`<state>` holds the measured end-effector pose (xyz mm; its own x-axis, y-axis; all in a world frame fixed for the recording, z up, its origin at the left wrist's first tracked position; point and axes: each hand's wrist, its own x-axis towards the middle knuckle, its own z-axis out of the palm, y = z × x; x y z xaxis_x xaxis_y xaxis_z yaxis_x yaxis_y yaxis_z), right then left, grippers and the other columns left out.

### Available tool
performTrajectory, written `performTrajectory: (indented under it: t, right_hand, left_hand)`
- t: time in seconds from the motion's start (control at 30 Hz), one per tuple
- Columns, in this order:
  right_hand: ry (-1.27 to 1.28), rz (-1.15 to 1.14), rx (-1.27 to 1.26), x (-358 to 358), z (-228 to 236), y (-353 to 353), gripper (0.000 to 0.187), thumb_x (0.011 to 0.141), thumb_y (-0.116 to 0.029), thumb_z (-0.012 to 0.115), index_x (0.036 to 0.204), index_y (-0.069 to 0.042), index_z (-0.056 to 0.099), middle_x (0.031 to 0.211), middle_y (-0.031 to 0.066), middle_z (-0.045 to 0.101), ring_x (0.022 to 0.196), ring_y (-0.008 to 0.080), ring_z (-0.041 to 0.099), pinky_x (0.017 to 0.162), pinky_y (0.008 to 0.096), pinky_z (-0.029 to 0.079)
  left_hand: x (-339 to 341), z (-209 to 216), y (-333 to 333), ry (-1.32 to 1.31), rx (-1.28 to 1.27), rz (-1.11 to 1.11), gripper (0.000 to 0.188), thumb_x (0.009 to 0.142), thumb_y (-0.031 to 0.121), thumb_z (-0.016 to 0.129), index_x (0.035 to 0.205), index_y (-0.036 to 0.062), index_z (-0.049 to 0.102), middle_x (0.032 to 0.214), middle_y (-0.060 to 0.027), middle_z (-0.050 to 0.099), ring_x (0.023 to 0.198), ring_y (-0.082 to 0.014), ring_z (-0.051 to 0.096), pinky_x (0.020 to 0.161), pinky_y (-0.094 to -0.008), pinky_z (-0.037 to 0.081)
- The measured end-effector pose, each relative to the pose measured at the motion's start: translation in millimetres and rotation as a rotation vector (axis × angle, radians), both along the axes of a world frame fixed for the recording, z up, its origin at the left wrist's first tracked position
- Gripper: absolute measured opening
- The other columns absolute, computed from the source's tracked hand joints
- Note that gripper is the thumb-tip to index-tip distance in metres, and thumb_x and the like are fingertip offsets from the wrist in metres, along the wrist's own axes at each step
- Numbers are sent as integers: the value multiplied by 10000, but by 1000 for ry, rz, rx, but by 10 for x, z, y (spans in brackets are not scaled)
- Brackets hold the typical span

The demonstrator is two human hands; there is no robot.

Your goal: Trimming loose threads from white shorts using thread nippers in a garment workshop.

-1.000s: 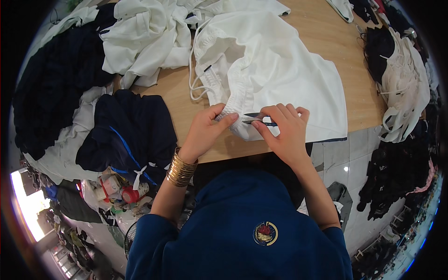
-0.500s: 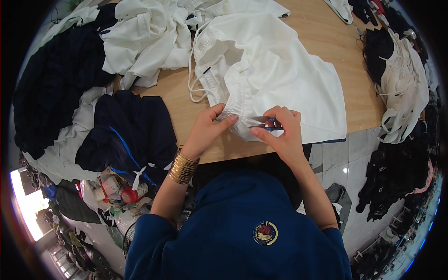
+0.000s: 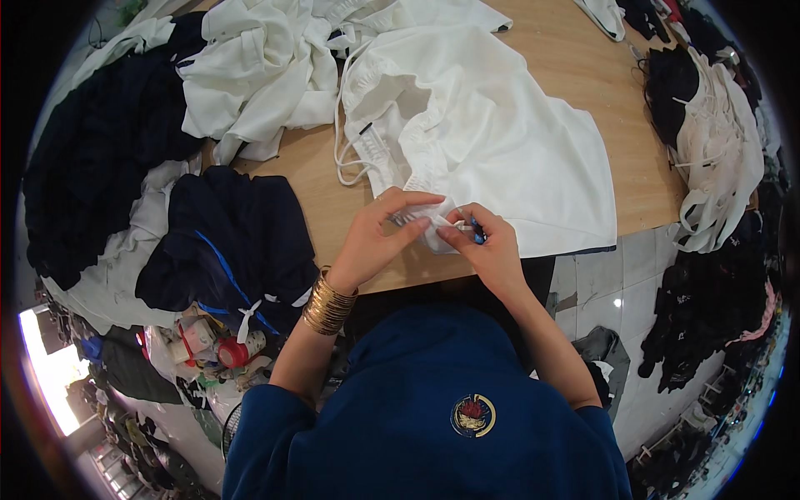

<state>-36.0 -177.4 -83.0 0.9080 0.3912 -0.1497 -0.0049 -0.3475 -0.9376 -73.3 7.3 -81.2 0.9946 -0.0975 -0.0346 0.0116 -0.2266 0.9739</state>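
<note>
White shorts [image 3: 525, 158] with a gathered elastic waistband [image 3: 429, 171] and a white drawstring [image 3: 340, 125] lie on the table. My left hand [image 3: 385, 229], gold bangles at its wrist, pinches the near part of the waistband between thumb and fingers. Close beside it, my right hand [image 3: 492, 250] grips the same edge with thumb and forefinger. Blue-handled thread snips [image 3: 477, 232] are tucked inside the right hand; their blades are hidden by the fingers.
More white garments [image 3: 258, 75] are heaped at the back left. Dark navy clothing [image 3: 233, 217] lies along the left edge. Cream and black garments [image 3: 721, 142] hang over the table's right side. The wooden table [image 3: 583, 50] ends just before my body.
The snips' blades, which pointed at the waistband, are now drawn back into my right hand. Its fingers have moved left onto the fabric, and my left hand has shifted slightly right.
</note>
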Motion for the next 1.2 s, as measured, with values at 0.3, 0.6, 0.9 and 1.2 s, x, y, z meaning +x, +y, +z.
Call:
performTrajectory:
  t: [0.3, 0.6, 0.9, 1.2]
  right_hand:
    - [-418, 33, -259, 10, 86, -36, 258, 797, -282, 661, 957, -93, 589, 715, 16, 587, 653, 145, 525, 739, 322, 317]
    - [-658, 111, -546, -67, 94, -110, 254, 846, -377, 576, 850, -123, 582, 663, -5, 567, 625, 165, 510, 699, 351, 304]
    - [-731, 100, -551, -71, 76, -67, 252, 850, -381, 567, 839, -129, 585, 654, -8, 555, 616, 160, 506, 691, 348, 306]
    - [-520, -219, -623, 186, 74, -826, 250, 849, -335, 602, 906, -92, 596, 689, 14, 577, 624, 175, 527, 744, 357, 323]
  left_hand:
    - [-36, -87, -41, 89, -133, 191, 134, 851, 136, 620, 888, 9, 603, 790, -14, 605, 723, -67, 522, 659, -220, 420]
    - [-21, -32, -69, 114, -121, 203, 147, 863, 156, 610, 883, 14, 580, 757, 4, 584, 709, -52, 501, 648, -210, 411]
    - [-25, -15, -76, 115, -105, 191, 148, 865, 160, 609, 875, 14, 582, 748, 12, 581, 708, -46, 497, 653, -205, 409]
    - [-369, 52, 759, 127, 572, 1, 174, 843, 176, 613, 884, 8, 597, 779, -85, 640, 750, -211, 623, 685, -353, 466]
